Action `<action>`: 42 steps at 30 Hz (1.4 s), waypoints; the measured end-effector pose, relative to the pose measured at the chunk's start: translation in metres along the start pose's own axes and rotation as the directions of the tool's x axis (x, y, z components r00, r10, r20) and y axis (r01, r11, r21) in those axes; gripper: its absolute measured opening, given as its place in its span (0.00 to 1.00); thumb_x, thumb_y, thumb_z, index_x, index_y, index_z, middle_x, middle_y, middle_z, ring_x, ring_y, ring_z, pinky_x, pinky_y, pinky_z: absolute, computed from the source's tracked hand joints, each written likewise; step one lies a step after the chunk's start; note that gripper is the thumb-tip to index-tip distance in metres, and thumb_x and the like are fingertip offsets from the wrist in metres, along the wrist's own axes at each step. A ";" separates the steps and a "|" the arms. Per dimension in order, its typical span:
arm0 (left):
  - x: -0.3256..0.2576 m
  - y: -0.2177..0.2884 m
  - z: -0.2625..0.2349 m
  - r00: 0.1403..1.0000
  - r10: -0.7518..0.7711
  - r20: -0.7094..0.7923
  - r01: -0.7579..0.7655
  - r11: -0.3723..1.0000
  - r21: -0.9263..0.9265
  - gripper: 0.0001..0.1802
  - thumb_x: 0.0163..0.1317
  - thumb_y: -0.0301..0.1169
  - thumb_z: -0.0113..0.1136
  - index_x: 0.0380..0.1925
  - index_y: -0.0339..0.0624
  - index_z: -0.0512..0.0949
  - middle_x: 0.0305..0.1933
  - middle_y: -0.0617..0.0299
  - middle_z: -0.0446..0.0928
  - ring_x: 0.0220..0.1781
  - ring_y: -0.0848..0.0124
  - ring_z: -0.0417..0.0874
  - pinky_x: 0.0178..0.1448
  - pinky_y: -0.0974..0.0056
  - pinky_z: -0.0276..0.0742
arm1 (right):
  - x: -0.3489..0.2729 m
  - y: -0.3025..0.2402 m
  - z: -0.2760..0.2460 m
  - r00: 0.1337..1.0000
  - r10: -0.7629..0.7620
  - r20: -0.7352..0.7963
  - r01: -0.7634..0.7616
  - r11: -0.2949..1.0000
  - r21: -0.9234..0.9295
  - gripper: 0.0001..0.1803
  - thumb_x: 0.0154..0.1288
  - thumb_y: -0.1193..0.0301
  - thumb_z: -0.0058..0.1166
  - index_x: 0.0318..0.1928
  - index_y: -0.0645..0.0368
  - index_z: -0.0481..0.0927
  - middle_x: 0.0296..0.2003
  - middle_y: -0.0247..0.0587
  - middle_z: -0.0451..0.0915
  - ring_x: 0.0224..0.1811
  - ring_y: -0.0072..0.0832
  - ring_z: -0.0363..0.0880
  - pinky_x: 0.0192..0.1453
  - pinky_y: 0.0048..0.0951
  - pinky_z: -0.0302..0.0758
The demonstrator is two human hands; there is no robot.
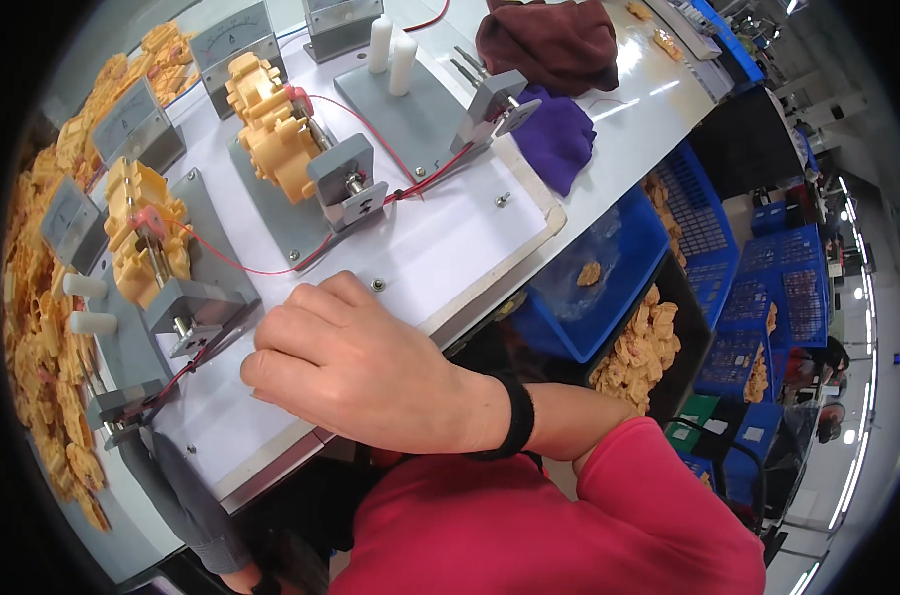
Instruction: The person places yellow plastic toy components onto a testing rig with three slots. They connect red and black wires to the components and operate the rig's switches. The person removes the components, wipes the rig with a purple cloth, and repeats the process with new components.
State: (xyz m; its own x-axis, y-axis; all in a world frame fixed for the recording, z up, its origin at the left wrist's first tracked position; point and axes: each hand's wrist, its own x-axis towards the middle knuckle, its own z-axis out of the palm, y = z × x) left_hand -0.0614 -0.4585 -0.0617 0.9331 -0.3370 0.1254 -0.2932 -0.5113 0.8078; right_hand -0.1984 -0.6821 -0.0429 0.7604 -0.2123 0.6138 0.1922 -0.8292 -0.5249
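Observation:
My right hand point(346, 362), bare with a black wristband, is closed over the front of the white board point(440, 263). Its fingers curl under, so anything inside them is hidden. At the lower left is my left hand point(172, 486) in a grey glove, beside the clamp point(128, 405) of the leftmost fixture; its fingers cannot be made out. Two moulded yellow plastic parts sit in grey test fixtures: one part point(145, 223) on the left, another part point(272, 129) in the middle. Red wires run from both. A third fixture plate point(400, 119) bears two white posts and no yellow part.
Panel meters point(234, 50) stand behind the fixtures. Yellow parts point(49, 327) are heaped along the left. A brown cloth point(549, 45) and a purple cloth point(559, 139) lie at the back right. Below the table's right edge are a blue bin point(584, 322) and a black tray of parts point(643, 347).

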 end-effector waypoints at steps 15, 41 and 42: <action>0.005 -0.007 -0.002 0.989 0.147 0.031 -0.150 0.981 0.124 0.23 0.78 0.31 0.43 0.67 0.29 0.65 0.69 0.51 0.68 0.72 0.64 0.66 0.76 0.61 0.55 | -0.072 0.162 -0.181 0.903 0.423 0.071 -0.315 0.765 -0.562 0.20 0.63 0.83 0.48 0.52 0.55 0.83 0.59 0.55 0.78 0.62 0.50 0.76 0.68 0.37 0.70; 0.006 -0.003 0.000 0.982 0.187 0.034 -0.187 0.982 0.019 0.24 0.78 0.32 0.42 0.68 0.31 0.65 0.70 0.51 0.68 0.72 0.63 0.67 0.76 0.61 0.56 | -0.075 0.145 -0.224 0.927 0.333 -0.171 -0.334 0.527 -0.782 0.30 0.61 0.53 0.67 0.58 0.58 0.77 0.59 0.59 0.74 0.62 0.48 0.74 0.66 0.41 0.69; 0.006 -0.002 0.000 0.984 0.175 0.033 -0.175 0.984 0.019 0.24 0.78 0.32 0.42 0.68 0.31 0.65 0.70 0.51 0.68 0.72 0.63 0.67 0.76 0.61 0.56 | -0.076 0.142 -0.222 0.908 0.382 -0.173 -0.374 0.549 -0.747 0.34 0.60 0.54 0.67 0.64 0.53 0.75 0.69 0.68 0.61 0.72 0.57 0.61 0.73 0.46 0.62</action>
State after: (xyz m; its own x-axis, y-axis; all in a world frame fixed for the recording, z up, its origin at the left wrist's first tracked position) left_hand -0.0556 -0.4590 -0.0627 0.8601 -0.4473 0.2451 -0.4561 -0.4594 0.7622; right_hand -0.3661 -0.8987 -0.0332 0.6560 -0.5995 0.4586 -0.6425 -0.7624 -0.0776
